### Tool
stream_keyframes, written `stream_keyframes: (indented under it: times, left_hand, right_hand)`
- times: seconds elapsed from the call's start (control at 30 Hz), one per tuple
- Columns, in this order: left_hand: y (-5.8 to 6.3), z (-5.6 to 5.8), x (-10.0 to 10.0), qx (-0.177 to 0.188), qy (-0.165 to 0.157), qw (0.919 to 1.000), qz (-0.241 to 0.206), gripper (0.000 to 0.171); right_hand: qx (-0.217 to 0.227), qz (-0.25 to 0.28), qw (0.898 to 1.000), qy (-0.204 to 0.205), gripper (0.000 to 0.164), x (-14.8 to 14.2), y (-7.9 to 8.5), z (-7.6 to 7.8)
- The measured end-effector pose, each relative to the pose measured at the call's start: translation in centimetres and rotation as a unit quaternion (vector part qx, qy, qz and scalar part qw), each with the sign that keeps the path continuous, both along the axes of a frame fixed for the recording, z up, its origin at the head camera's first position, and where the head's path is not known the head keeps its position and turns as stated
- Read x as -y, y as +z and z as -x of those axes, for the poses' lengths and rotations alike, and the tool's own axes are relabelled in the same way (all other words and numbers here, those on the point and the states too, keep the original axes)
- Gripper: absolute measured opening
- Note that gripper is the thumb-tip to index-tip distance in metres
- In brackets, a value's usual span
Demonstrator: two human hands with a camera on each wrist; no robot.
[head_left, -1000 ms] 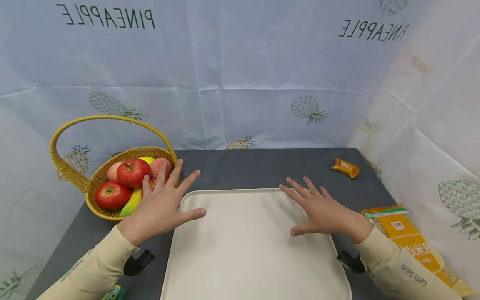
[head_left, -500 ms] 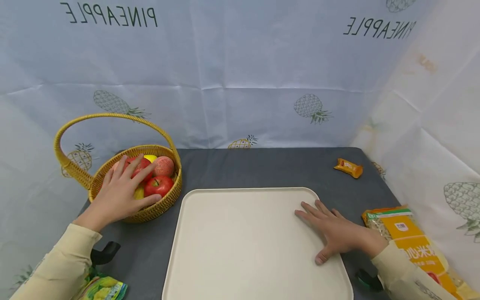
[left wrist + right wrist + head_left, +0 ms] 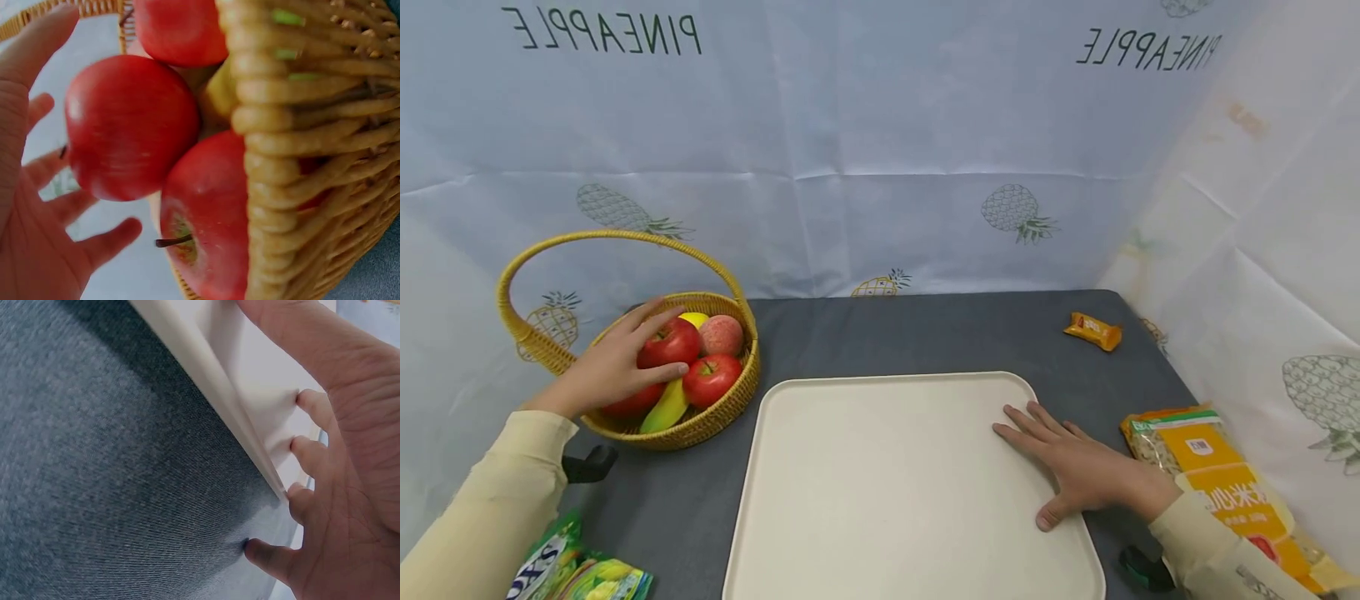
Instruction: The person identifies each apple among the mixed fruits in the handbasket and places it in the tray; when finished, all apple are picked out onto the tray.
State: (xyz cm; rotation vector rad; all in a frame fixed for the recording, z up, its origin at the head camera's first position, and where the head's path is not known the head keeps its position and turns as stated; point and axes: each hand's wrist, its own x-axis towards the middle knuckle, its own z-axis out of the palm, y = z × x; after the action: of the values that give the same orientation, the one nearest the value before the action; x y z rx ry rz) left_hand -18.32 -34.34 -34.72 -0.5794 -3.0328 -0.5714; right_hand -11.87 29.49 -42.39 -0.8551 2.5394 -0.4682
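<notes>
My left hand (image 3: 613, 367) reaches over the left side of a wicker basket (image 3: 730, 408). Its fingers are spread beside the top red apple (image 3: 673, 343), and the left wrist view shows the thumb standing away from that apple (image 3: 131, 128). Below it in the basket are a second red apple (image 3: 711, 379), a banana (image 3: 667, 408), a peach (image 3: 722, 335) and another red apple (image 3: 632, 404), partly hidden by the hand. My right hand (image 3: 1082, 467) rests with spread fingers on the right edge of a cream tray (image 3: 895, 492); its little finger touches the dark cloth.
An orange-wrapped snack (image 3: 1093, 331) lies at the back right. A yellow bag (image 3: 1232, 492) is beside the right forearm. Green snack packets (image 3: 602, 579) lie by the left sleeve. A patterned curtain (image 3: 880, 125) hangs behind the dark table (image 3: 865, 333).
My left hand has moved left from over the tray's corner to the apples in the basket. My right hand has come down and to the right, onto the tray's edge.
</notes>
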Motion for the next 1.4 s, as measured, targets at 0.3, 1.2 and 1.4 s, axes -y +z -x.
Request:
stream_keyframes:
  times: [0.3, 1.2, 1.4]
  left_hand:
    - [-0.6, 1.2, 0.7, 0.044, -0.006, 0.9984, -0.035, 0.091]
    - [-0.8, 0.7, 1.1, -0.036, -0.001, 0.9977, -0.058, 0.074]
    - [1.1, -0.7, -0.8, -0.057, -0.004, 0.9951, -0.081, 0.075]
  right_hand:
    - [-0.001, 0.003, 1.0, 0.004, 0.127, 0.1, 0.2, 0.1]
    - [0.01, -0.006, 1.0, -0.007, 0.128, 0.4, 0.3, 0.2]
    - [0.011, -0.002, 1.0, -0.009, 0.128, 0.3, 0.1, 0.1]
